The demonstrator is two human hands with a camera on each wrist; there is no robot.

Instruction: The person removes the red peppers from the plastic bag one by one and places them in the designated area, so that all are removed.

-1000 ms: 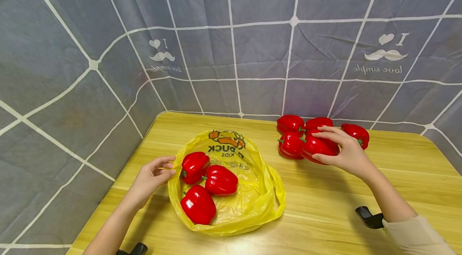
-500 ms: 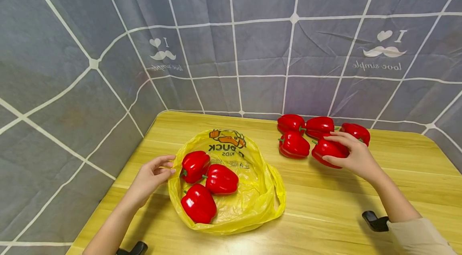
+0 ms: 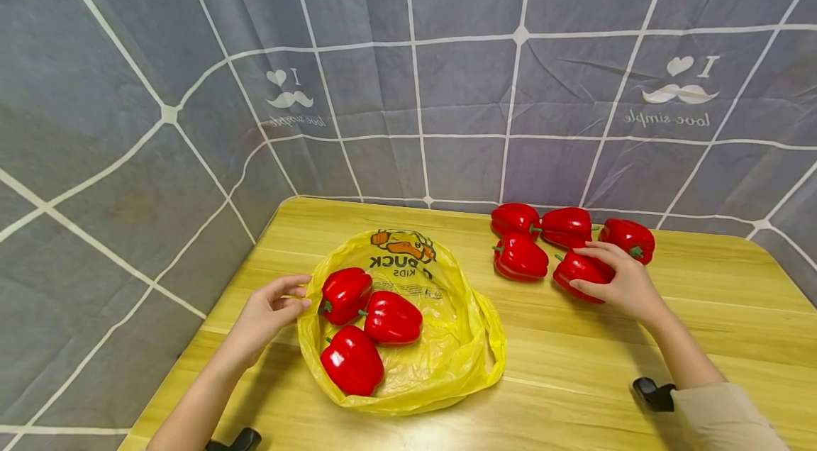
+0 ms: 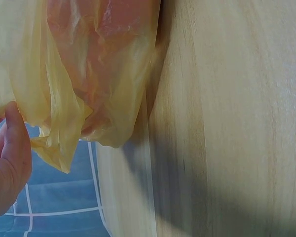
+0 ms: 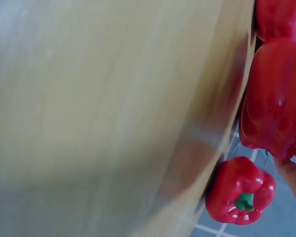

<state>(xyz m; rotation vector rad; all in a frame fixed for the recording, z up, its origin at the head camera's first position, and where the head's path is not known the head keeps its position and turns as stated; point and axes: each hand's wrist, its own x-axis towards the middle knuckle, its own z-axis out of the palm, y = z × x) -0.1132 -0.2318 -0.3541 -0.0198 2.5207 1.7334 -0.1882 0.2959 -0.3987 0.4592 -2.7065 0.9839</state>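
Note:
My left hand [image 3: 268, 320] pinches the left rim of a yellow plastic bag [image 3: 440, 366] that lies open on the table, a duck print on its inner wall. Inside the bag rest three red bell peppers [image 3: 392, 318] with green stems. Through the thin plastic, the left wrist view shows red behind the bag's wall [image 4: 123, 113]. My right hand [image 3: 628, 284] grips another bell pepper [image 3: 579, 276] from its right side, thumb in front and fingers over the top. In the right wrist view that held pepper [image 5: 278, 94] fills the right edge, partly cut off.
Several more bell peppers lie around the right hand: one to its left [image 3: 520, 257], two behind [image 3: 566, 226] and one at the far right [image 3: 627, 240]. A grey checked curtain [image 3: 466, 96] hangs along the back and left of the wooden table [image 3: 555, 380].
My right hand has drawn its pepper rightward and slightly nearer, leaving a gap to the pepper on its left, which has shifted a little. My left hand stays at the bag's rim.

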